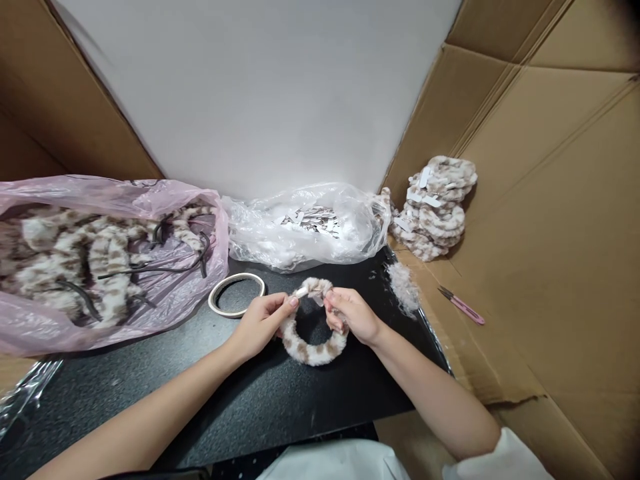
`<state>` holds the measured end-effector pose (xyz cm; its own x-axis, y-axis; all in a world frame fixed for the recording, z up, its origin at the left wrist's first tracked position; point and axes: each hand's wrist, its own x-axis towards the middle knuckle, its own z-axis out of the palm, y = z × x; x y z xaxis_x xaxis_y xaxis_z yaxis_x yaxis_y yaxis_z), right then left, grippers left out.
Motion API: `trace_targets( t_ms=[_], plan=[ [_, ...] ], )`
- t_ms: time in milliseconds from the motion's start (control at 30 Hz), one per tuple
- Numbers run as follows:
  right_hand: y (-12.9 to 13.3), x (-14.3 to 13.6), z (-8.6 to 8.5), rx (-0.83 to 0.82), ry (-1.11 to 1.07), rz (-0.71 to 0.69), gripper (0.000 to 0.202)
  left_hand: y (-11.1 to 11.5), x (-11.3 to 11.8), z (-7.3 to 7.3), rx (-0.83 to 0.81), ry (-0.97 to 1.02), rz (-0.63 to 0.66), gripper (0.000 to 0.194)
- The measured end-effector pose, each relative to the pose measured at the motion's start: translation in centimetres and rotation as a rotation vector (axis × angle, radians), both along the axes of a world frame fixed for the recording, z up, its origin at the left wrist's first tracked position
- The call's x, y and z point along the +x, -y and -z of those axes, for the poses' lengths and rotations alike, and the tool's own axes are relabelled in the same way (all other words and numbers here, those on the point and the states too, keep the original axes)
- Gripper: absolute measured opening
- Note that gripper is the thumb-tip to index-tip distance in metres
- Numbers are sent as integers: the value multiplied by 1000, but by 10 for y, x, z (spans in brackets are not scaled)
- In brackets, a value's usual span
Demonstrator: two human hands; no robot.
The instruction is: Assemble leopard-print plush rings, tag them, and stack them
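No readable text, labels, brands, numbers or signs; any print on the small white tags (425,199) beyond the right hand (354,315) is too small to read.

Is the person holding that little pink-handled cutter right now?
No, the pink-handled cutter lies on the cardboard at right, while both hands hold the spotted fluffy ring.

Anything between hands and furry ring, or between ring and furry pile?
Left hand and right hand both hold the furry ring, nothing visible between. Clear bag and white fluff lie near the line to the furry pile.
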<state>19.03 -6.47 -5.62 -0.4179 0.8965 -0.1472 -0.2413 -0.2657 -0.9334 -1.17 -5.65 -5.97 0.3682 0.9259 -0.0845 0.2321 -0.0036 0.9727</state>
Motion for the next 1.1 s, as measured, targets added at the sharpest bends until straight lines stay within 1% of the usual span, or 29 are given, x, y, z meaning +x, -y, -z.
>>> trace_targets(
  t_ms=[67,133,233,300,367,400,433,467,500,533,567,600,633,667,700,733,767,800,833,900,967,1033,1100],
  plan=[
    [-2,1,-2,-58,-145,19,41,-1,0,2,-71,84,-18,47],
    [-2,1,-5,-107,-273,9,39,-3,-1,4,-123,170,-33,47],
    [-3,1,-9,-140,-372,-15,41,-4,-1,6,-157,234,-55,46],
    [-6,7,-15,-97,-355,32,42,-4,-1,6,-159,233,-54,46],
    [-15,23,-30,32,-270,166,44,-4,-1,7,-157,220,-55,47],
    [-22,37,-43,134,-197,269,44,-4,-1,7,-153,218,-54,47],
    [-31,54,-61,262,-103,400,45,-5,-1,8,-149,217,-54,48],
    [-41,74,-83,416,23,557,44,-5,-1,9,-146,213,-48,49],
    [-53,95,-108,596,172,756,43,-6,-1,11,-145,208,-48,50],
    [-67,118,-136,801,341,993,41,-7,-1,12,-143,204,-47,51],
    [-81,140,-164,981,542,1187,37,-7,-1,14,-142,199,-47,53],
    [-96,160,-190,1103,785,1283,34,-8,-1,15,-143,196,-49,54],
    [-111,177,-213,1152,1061,1285,32,-8,-1,16,-146,195,-48,55],
    [-125,191,-230,1114,1340,1219,33,-8,0,17,-147,196,-51,55],
    [-137,203,-240,1008,1578,1092,33,-8,0,18,-145,199,-58,55],
    [-148,211,-243,964,1637,1020,30,-8,0,19,-140,201,-68,54],
    [-157,217,-240,927,1663,973,26,-8,1,19,-134,202,-72,53],
    [-163,222,-230,885,1677,926,21,-8,1,20,-129,200,-69,52],
    [-166,227,-216,840,1687,889,19,-8,1,20,-126,195,-60,52],
    [-170,235,-183,755,1693,837,15,-8,1,21,-121,185,-45,52],
    [-171,244,-155,718,1682,813,11,-8,1,22,-114,183,-41,52],
    [-173,253,-139,727,1660,812,16,-9,2,22,-107,181,-35,52],
    [-176,260,-133,761,1636,814,25,-9,2,21,-110,171,-16,53]
  ],
)
